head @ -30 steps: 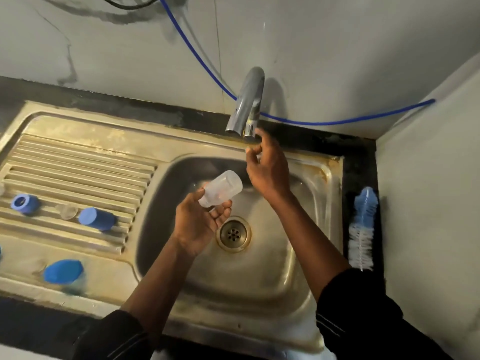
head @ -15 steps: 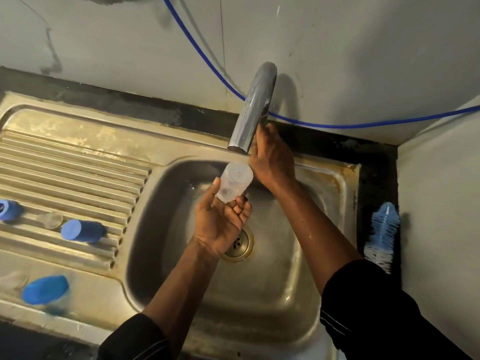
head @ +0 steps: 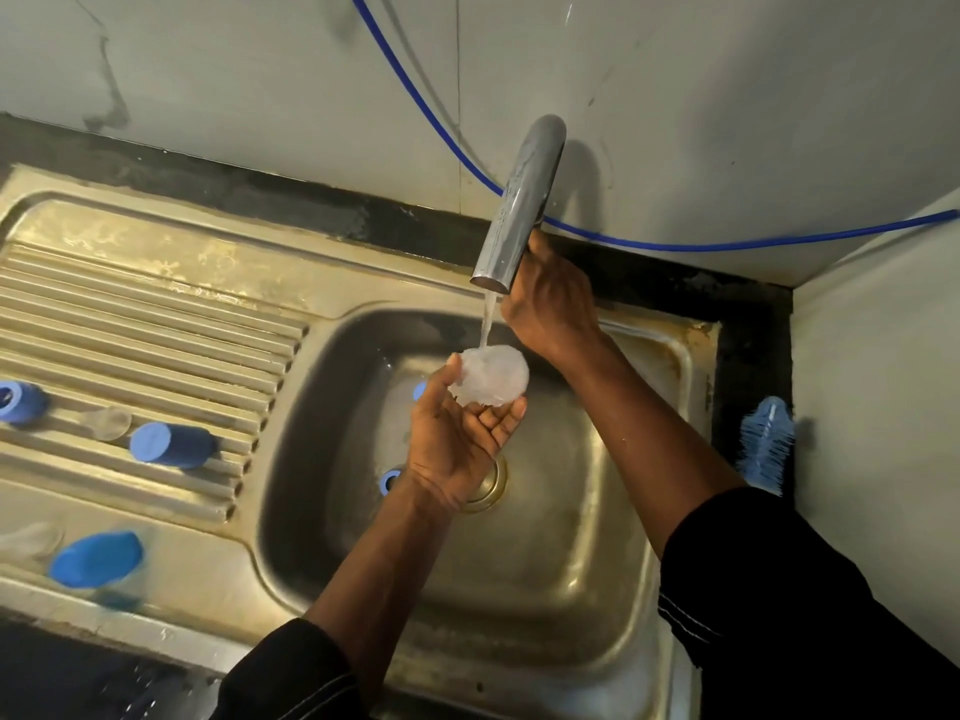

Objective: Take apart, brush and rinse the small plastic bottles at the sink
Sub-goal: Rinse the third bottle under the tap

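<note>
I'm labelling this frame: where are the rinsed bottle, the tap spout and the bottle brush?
bottle [head: 493,379], head view, translucent side wall.
tap spout [head: 521,205], head view, mid tube.
bottle brush [head: 766,439], head view, blue bristles.

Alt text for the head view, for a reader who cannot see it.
A left hand holds a clear plastic bottle under water running from the tap; the right hand reaches behind it. On the drainboard lie blue caps.

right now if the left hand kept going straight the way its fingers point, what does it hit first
Probably the wrist of the right hand. The left hand, holding the clear bottle under the tap, points toward it. Depth is unclear, so it might pass beneath.
</note>
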